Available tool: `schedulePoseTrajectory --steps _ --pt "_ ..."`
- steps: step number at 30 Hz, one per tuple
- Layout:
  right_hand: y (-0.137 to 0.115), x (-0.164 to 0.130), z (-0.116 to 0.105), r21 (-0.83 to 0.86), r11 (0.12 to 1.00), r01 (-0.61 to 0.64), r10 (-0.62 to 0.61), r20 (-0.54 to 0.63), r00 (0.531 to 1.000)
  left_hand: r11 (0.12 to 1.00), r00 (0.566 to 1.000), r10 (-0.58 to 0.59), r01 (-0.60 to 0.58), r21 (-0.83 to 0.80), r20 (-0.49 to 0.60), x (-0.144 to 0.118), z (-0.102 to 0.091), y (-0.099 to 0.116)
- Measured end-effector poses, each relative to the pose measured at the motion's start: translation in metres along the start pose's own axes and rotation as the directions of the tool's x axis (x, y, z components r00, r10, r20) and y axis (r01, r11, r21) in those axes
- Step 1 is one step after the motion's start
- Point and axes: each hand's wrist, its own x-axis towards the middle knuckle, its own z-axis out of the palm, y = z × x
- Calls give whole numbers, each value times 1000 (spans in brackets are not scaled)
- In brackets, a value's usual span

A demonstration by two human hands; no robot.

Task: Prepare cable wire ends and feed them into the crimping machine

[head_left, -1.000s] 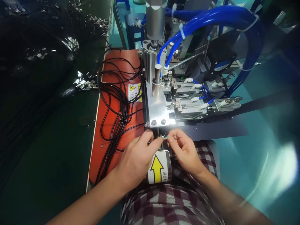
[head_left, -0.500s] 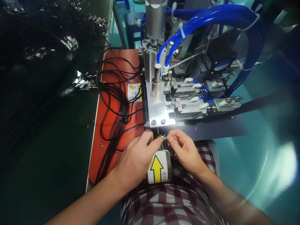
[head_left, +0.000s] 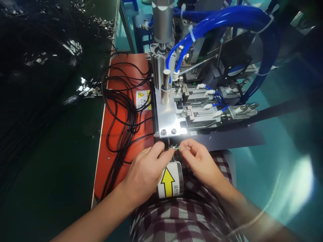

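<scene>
Thin coloured wires (head_left: 176, 148) fan out at the end of a cable, just in front of the machine's metal plate (head_left: 168, 117). My left hand (head_left: 146, 168) is closed, with thumb and forefinger pinching the cable end; its fingers hide most of the cable. Opposite it, my right hand (head_left: 198, 159) pinches the tips of the wires between thumb and forefinger. Below both hands lies a white label with a yellow arrow (head_left: 168, 181).
Black cables (head_left: 126, 121) lie in loops over the orange cover (head_left: 103, 174) at left. Shiny metal-tipped cable ends (head_left: 87, 87) spread on the dark table. Blue air hoses (head_left: 227, 20) arch above the machine's cylinders (head_left: 204, 116).
The view has shifted slightly, so the machine sits a little further left. Both hands keep their pinch at the wires, with only tiny finger movement.
</scene>
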Motion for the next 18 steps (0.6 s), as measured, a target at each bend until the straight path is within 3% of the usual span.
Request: schedulePoseTrajectory --steps 5,18 --pt "0 0 -3 -54 997 -58 59 17 998 996 994 86 -83 42 -63 2 2 -1" --pt "1 3 -3 -40 999 -4 6 36 999 982 989 147 -143 126 -20 4 -3 -2"
